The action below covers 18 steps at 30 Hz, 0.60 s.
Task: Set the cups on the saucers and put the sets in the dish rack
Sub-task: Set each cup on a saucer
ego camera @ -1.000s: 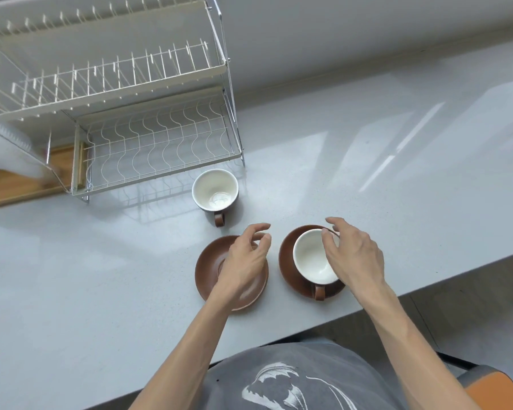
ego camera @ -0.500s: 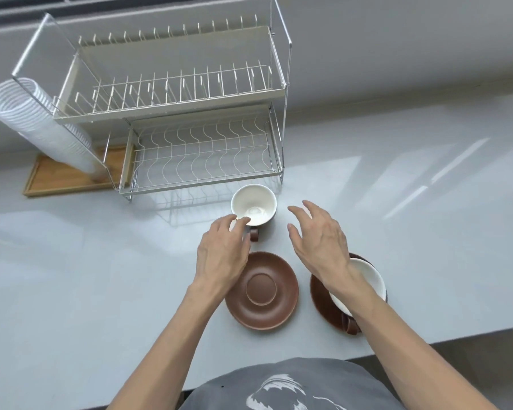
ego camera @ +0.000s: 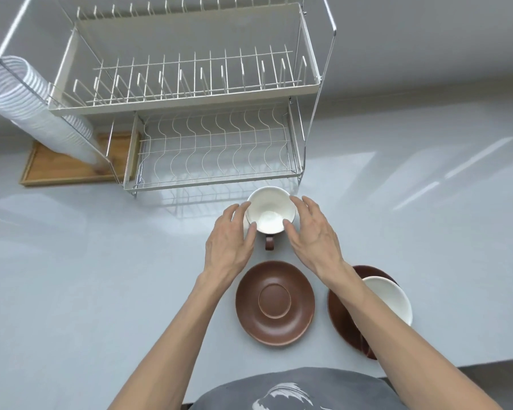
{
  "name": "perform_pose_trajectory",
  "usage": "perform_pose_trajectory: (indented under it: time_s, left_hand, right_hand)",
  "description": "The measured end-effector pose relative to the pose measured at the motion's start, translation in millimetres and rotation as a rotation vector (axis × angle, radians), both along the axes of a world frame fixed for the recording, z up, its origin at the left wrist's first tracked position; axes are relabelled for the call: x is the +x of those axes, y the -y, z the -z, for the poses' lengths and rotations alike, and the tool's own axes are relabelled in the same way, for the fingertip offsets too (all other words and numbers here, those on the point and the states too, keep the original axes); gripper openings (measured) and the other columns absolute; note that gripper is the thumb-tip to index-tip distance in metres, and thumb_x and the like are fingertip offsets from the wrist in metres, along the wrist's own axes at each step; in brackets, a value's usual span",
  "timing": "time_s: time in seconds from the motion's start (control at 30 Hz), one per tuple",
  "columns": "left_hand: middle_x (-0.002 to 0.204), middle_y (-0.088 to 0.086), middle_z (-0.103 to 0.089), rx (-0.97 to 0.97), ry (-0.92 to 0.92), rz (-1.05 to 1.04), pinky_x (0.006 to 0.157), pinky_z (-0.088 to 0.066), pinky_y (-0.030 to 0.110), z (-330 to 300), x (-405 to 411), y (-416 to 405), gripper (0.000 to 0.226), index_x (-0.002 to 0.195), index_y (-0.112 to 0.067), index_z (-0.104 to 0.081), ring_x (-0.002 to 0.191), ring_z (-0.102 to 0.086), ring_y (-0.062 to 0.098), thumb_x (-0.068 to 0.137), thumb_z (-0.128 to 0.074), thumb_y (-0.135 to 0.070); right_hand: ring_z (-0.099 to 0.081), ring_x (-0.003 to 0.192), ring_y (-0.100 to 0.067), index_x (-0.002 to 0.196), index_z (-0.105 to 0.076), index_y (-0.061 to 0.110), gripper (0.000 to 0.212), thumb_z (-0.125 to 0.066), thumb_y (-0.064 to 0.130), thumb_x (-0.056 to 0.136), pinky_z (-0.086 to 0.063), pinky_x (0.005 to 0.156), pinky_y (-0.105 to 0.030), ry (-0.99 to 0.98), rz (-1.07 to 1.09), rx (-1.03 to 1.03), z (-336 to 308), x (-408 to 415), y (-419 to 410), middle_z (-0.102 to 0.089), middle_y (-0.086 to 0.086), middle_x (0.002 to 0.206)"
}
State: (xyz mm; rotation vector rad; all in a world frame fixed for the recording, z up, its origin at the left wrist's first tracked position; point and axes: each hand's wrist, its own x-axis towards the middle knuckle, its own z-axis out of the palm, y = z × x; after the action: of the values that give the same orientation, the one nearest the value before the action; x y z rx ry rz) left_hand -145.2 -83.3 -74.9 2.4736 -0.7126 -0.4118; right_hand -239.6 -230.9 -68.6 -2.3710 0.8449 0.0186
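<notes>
Just near the wire dish rack point(ego camera: 214, 149), both hands point(ego camera: 230, 241) point(ego camera: 314, 238) cup the white ceramic cup point(ego camera: 270, 209), fingers spread, contact seemingly light; glazed, slippery, breakable: grip its sides.

No readable text, label or number shows anywhere.

A pale grey glossy worktop point(ego camera: 71, 276) runs up to a plain light wall point(ego camera: 427, 39) along its far edge. Streaks of daylight point(ego camera: 444, 173) fall across its right side. Darker floor point(ego camera: 510, 377) shows past the near right corner.
</notes>
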Motion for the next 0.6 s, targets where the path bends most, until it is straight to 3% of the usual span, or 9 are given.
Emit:
perform_pose_trajectory:
  time_s: [0.1, 0.17, 0.23, 0.4, 0.6]
  left_hand:
    - [0.144, -0.002, -0.055, -0.164, -0.264, -0.157, 0.101, -0.047, 0.04, 2.1, 5.4, 9.5, 0.051, 0.148, -0.028, -0.042, 0.121, -0.059, 0.02, 0.1, -0.052, -0.038]
    - [0.137, -0.001, -0.059, -0.317, -0.535, -0.307, 0.096, -0.054, 0.042, 0.6, 6.9, 15.8, 0.049, 0.146, -0.033, -0.043, 0.109, -0.066, 0.018, 0.099, -0.054, -0.039]
    - [0.134, 0.003, -0.059, -0.415, -0.687, -0.394, 0.089, -0.06, 0.04, 0.5, 6.4, 19.1, 0.046, 0.144, -0.032, -0.047, 0.104, -0.067, 0.015, 0.099, -0.054, -0.035]
    - [0.134, 0.004, -0.059, -0.461, -0.732, -0.434, 0.086, -0.062, 0.038, 2.1, 7.0, 19.7, 0.042, 0.142, -0.029, -0.051, 0.106, -0.069, 0.023, 0.1, -0.054, -0.029]
    - [0.134, 0.005, -0.06, -0.497, -0.756, -0.453, 0.082, -0.062, 0.034, 2.4, 0.3, 17.1, 0.042, 0.141, -0.027, -0.053, 0.1, -0.072, 0.022, 0.099, -0.056, -0.03]
  right_hand:
    - [-0.05, 0.132, -0.03, 0.151, -0.033, 0.018, 0.057, -0.052, 0.035, 0.099, -0.042, 0.103, -0.042, 0.016, 0.056, 0.145, 0.4, 7.8, 3.7, -0.044, -0.008, 0.153]
    - [-0.053, 0.129, -0.031, 0.152, -0.033, 0.017, 0.06, -0.052, 0.038, 0.099, -0.04, 0.104, -0.042, -0.008, 0.107, 0.246, 0.3, 12.9, 6.2, -0.05, -0.01, 0.148]
    - [-0.054, 0.128, -0.032, 0.15, -0.037, 0.018, 0.058, -0.051, 0.04, 0.098, -0.042, 0.106, -0.042, -0.032, 0.158, 0.339, 0.3, 16.3, 8.6, -0.056, -0.01, 0.143]
    - [-0.073, 0.087, -0.033, 0.131, -0.056, 0.024, 0.038, -0.053, 0.033, 0.094, -0.057, 0.088, -0.051, 0.041, 0.226, 0.543, -3.5, 18.7, 7.9, -0.069, -0.007, 0.113]
    - [-0.074, 0.081, -0.031, 0.126, -0.06, 0.023, 0.034, -0.053, 0.03, 0.094, -0.061, 0.081, -0.048, 0.073, 0.244, 0.533, -7.8, 13.1, 2.5, -0.071, -0.01, 0.105]
